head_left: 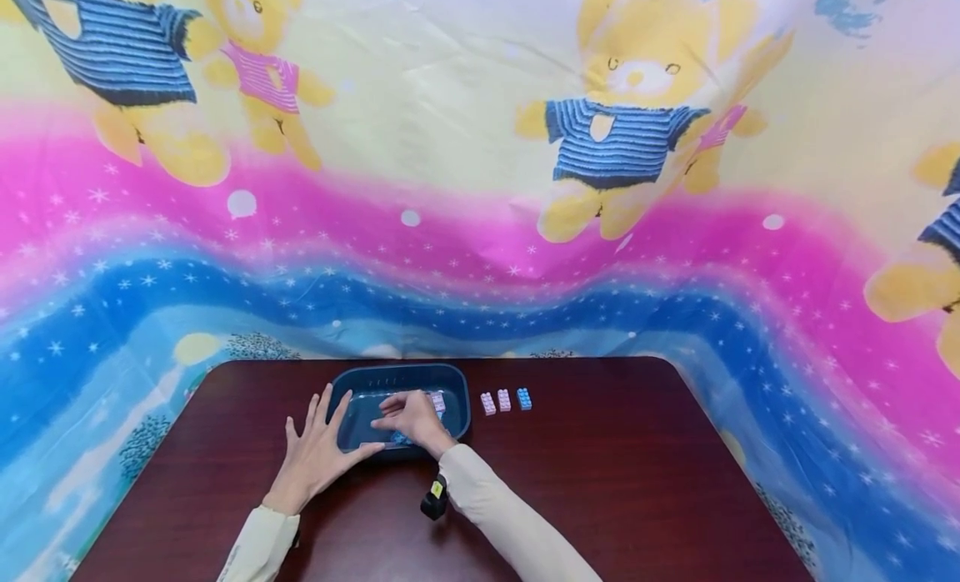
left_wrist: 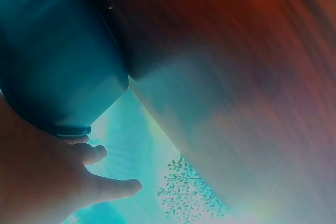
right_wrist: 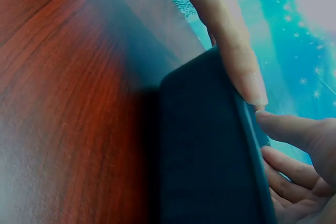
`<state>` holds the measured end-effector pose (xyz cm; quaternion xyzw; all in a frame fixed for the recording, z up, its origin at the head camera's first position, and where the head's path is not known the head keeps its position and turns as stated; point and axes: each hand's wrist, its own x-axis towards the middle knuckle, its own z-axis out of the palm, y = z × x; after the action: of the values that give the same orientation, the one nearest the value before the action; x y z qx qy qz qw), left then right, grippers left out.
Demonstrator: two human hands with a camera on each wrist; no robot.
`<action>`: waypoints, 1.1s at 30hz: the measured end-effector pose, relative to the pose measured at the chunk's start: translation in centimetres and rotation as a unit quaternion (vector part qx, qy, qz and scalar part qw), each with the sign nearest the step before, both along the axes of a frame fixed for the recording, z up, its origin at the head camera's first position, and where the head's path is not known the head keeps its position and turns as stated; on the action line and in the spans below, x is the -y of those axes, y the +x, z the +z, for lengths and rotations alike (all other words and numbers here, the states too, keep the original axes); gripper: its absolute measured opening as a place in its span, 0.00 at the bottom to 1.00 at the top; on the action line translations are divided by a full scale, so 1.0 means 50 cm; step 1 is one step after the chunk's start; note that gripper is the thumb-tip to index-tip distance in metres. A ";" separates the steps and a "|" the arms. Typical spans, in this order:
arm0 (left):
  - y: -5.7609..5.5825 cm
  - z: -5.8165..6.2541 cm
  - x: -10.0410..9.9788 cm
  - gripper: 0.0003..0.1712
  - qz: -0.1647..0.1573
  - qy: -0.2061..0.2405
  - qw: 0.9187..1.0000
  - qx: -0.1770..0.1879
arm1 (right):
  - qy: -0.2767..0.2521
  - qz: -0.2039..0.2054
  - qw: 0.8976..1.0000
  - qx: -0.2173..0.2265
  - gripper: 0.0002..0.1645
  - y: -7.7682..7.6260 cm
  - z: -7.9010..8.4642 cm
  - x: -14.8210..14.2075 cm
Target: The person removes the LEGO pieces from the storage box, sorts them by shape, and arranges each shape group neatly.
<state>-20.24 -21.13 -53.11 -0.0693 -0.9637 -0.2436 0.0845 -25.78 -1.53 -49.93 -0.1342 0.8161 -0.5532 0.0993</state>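
A dark blue-green plastic bin (head_left: 463, 390) stands near the far side of the table. My left hand (head_left: 315, 453) lies against its left end, fingers spread, thumb stretched along the front rim. The left wrist view shows this hand (left_wrist: 47, 177) beside the bin's wall (left_wrist: 63, 61). Inside the bin, my right hand (head_left: 418, 419) hangs with bent fingers; thumb and fingertips look apart, with nothing visible between them. Below it lies a blue toy brick (head_left: 402, 438), partly hidden. A pink brick (head_left: 437, 401) shows at the bin's right end. The bin wall partly hides the right hand (right_wrist: 304, 177) in its wrist view.
To the right of the bin, two pink bricks (head_left: 488, 403) and one blue brick (head_left: 524, 398) stand in a row on the dark wooden table (head_left: 615, 482). A printed cloth (head_left: 465, 307) with bears hangs behind the table and around its sides.
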 end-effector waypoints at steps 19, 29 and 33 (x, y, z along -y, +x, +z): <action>0.001 0.000 -0.001 0.66 0.002 -0.001 1.000 0.003 | 0.153 0.083 0.984 -0.025 0.06 0.000 -0.020 0.027; -0.003 -0.002 -0.003 0.66 0.001 -0.005 1.000 -0.007 | 0.201 0.123 0.971 -0.030 0.04 -0.012 -0.017 0.027; -0.003 -0.003 -0.002 0.67 0.002 -0.007 1.000 -0.004 | 0.229 0.146 0.961 -0.048 0.02 -0.014 -0.013 0.032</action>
<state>-20.40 -21.05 -53.24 -0.0685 -0.9651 -0.2368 0.0882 -26.47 -3.13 -50.60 -0.2519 0.8964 -0.3238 0.1680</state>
